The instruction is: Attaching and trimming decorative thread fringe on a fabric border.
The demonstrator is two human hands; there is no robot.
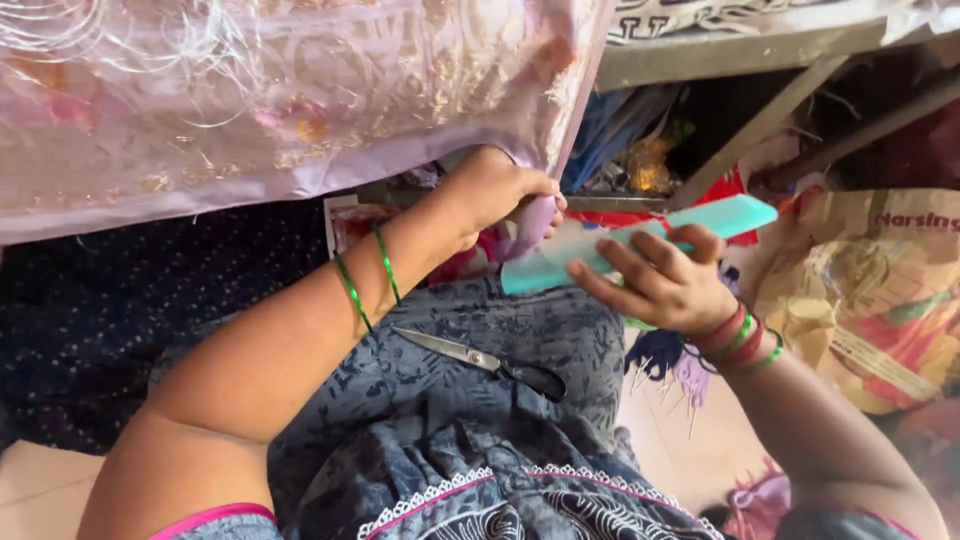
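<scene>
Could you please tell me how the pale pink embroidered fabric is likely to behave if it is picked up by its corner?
The pink embroidered fabric looks thin and sheer, so probably light and floppy. It already gathers where the left hand pinches its corner. Loose threads on its surface might snag.

The left hand (495, 190) is stretched forward on a bare, bangled arm with its fingers curled shut in a pinch, while the right hand (665, 285) is held beside it, fingers closed in a grip.
</scene>
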